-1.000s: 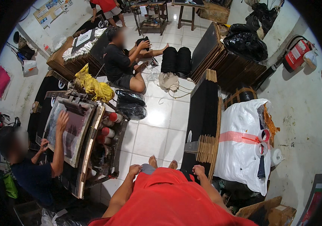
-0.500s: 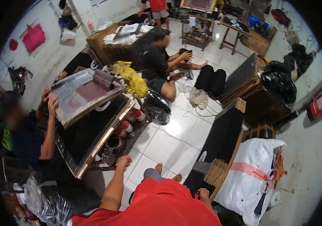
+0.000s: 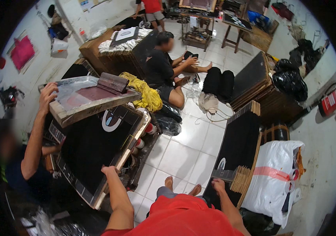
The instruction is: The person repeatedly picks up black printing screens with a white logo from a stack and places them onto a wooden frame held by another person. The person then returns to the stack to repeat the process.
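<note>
Ahead of the right hand, and running away from it, stands the stack, many boards set side by side with black cloth on the face nearest that hand. Past the stack, to the same hand's right, lies the white bundle, crossed by a red band. To the left hand's left and ahead spreads the board, covered in black cloth. Farther ahead and left of that hand, the screen slopes above the board's far part, its edge held up by a co-worker's hand. The yellow cloth is heaped ahead of the left hand, beyond the board. The squeegee rests on the screen's right end. Tins sit ahead of and right of the left hand, beside the board. The white emblem is ahead of that hand, apart from it; a smaller emblem shows just ahead of the right hand.

The left hand, fingers bent, is at the board's right rim and seems to touch it; I cannot tell whether it grips. The right hand, fingers curled, is beside the stack; whether it grasps an edge is unclear.

The likeliest trouble is the tilted screen: a slip of the co-worker's hold could drop it onto the cloth or send the squeegee sliding. If the emblems are wet, a brushing hand could smear them.
</note>
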The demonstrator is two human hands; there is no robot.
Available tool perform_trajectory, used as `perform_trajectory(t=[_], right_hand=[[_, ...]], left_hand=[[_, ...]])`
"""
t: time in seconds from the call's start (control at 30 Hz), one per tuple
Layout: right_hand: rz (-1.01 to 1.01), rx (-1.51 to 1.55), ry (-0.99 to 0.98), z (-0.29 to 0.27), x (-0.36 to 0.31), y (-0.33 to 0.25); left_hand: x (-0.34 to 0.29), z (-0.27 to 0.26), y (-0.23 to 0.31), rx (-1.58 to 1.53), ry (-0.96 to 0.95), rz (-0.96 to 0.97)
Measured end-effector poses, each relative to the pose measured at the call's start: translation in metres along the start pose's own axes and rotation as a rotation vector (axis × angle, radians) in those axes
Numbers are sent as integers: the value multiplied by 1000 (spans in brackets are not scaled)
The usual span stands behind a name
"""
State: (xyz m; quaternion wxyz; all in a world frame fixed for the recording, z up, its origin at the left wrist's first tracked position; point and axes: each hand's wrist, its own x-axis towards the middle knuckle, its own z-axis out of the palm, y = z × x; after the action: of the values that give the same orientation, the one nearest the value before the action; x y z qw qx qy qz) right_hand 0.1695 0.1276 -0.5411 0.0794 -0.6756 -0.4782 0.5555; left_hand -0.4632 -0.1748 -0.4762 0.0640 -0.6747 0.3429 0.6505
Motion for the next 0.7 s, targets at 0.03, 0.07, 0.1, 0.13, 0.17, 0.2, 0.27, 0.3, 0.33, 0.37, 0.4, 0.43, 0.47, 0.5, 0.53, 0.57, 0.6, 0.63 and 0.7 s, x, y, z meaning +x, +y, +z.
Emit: perform_trajectory(t=[0.03, 0.07, 0.1, 0.13, 0.17, 0.2, 0.27, 0.3, 0.33, 0.37, 0.4, 0.43, 0.47, 0.5, 0.53, 0.57, 0.6, 0.63, 0.7], right_hand=[[-10, -26, -59, 25, -1, -18], [-123, -166, -27, 53, -2, -37], [-161, -156, -102, 78, -3, -57], [-228, -105, -126, 104, -8, -75], [-242, -29, -167, 129, -12, -92], [-301, 2, -200, 151, -18, -109], [-439, -107, -199, 195, -32, -144], [-421, -90, -270, 212, -42, -157], [-496, -111, -288, 230, -50, -170], [-492, -80, -328, 243, -58, -179], [-512, -128, -335, 254, -64, -188], [-511, -162, -353, 261, -67, -195], [-512, -164, -355, 266, -69, -199], [-511, -166, -359, 270, -70, -202], [-502, -168, -373, 274, -71, -203], [-499, -144, -364, 276, -71, -202], [-490, -125, -370, 274, -69, -200], [-462, -117, -384, 273, -68, -198], [-449, -116, -355, 269, -68, -193]], left_hand=[[1, 6, 1, 91, 70, -57], [1, 9, 5, 1, 54, -121], [2, 5, 5, -38, -137, -27], [-1, 7, 8, -88, 21, -99], [-5, 9, 8, -146, 183, -160], [-8, 3, 12, 12, 42, -103], [-17, -7, 10, -119, 171, -116], [-25, -6, 10, 26, 190, -134], [-33, -8, 11, 22, 54, -101], [-41, -12, 12, 13, -69, -73], [-49, -9, 13, -18, -56, -104], [-56, -8, 14, -54, -32, -136], [-60, -6, 17, -94, -7, -167], [-61, -4, 20, -135, 17, -196], [-59, -3, 24, -181, 45, -225], [-53, -3, 31, -232, 72, -254], [-44, -1, 33, -109, 60, -268], [-32, -4, 38, 257, -86, -362], [-13, 6, 48, 738, -226, -264]])
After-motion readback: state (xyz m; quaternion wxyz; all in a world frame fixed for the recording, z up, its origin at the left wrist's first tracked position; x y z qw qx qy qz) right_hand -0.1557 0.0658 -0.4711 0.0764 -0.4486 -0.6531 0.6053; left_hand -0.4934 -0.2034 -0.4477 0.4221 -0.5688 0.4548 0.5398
